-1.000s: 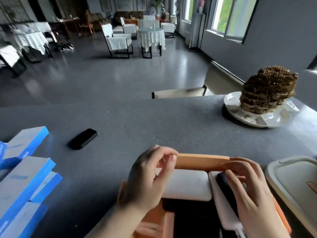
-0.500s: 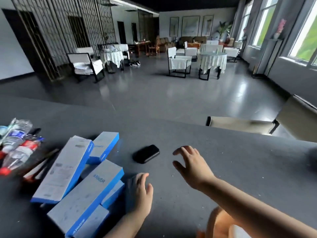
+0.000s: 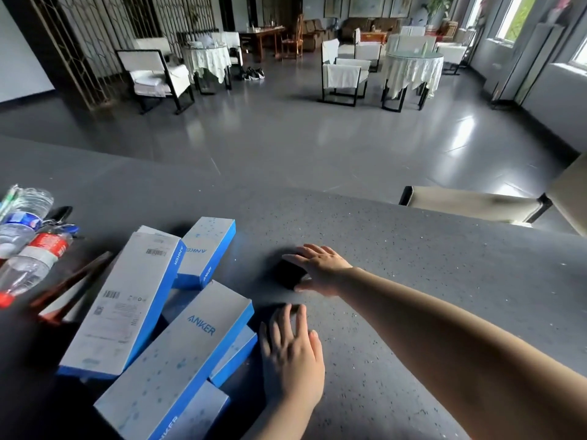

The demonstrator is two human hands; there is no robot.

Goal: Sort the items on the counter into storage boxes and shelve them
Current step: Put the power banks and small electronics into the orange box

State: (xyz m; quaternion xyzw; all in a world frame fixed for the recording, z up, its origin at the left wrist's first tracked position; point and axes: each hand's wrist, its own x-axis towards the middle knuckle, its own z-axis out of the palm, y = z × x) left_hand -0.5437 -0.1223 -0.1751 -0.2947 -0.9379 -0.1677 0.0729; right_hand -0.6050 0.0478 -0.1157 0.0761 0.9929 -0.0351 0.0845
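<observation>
We see the grey counter (image 3: 413, 265) with much still to sort. The largest cluster is the pile of blue-and-white boxes (image 3: 178, 338) at our left, untouched, with plastic bottles (image 3: 28, 246) lying beyond them. No storage box is in view, so we judge the task far from finished. Our left hand (image 3: 290, 357) rests flat beside the pile, fingers straight, grip holding nothing. Our right hand (image 3: 320, 268) reaches over the small black device (image 3: 287, 274), fingers spread across it and thumb beside it, not yet closed around it.
</observation>
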